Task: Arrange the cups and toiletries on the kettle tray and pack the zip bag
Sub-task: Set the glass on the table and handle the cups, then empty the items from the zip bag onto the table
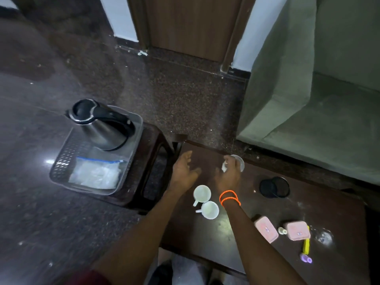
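Your left hand hovers open over the table; your right hand pinches something small and white, too blurred to name, beside a glass. The zip bag lies in the tray.

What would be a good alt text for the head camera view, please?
A person's left hand hovers open over a dark table while the right hand pinches something small and white beside a glass. Two white cups stand near the wrists; a kettle and zip bag sit in a tray.

No legible text; small labels on the two pink boxes are too blurred to read.
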